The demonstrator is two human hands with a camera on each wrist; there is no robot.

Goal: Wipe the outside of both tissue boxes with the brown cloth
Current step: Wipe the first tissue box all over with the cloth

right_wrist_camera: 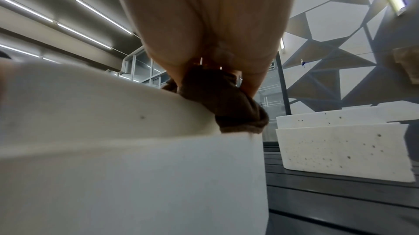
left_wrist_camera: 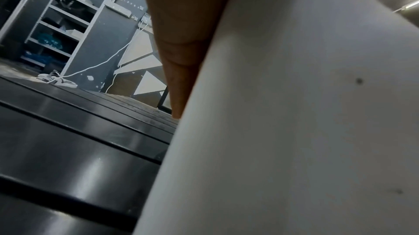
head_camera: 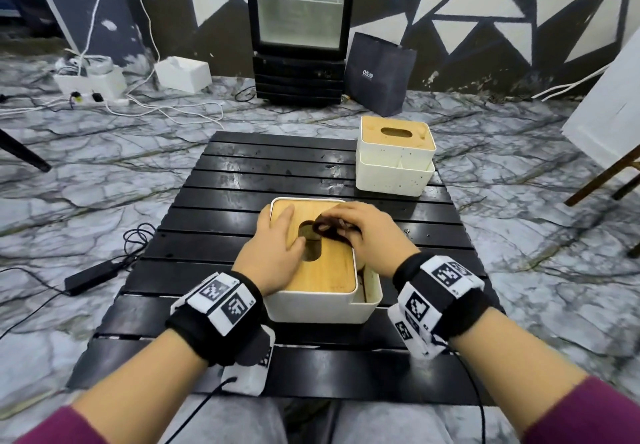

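— Wrists, banded with marker tags, are seen nearest; from there, what is held on the left?

— Nothing is gripped. The left hand (head_camera: 277, 241) is laid flat on the wooden lid (head_camera: 323, 270) of the near box (head_camera: 320, 308), fingers straight and spread, one side of the hand lying along the box's white wall in the left wrist view. It is judged to be placed so that the box is steadied against the wiping.

— And further right?

— The cloth (head_camera: 329, 230) is bunched and pinched under the curled fingers of the right hand (head_camera: 362, 232), pressed on the lid beside the slot and near the right rim; a fold is seen hanging over that edge in the right wrist view. Bunching is thought to give a firmer pad.

— Where does the other box stand?

— The far box (head_camera: 394, 157) is set well apart at the back right of the table (head_camera: 194, 221), untouched by either hand. Dark specks are seen on its white side, so it is judged still to need wiping.
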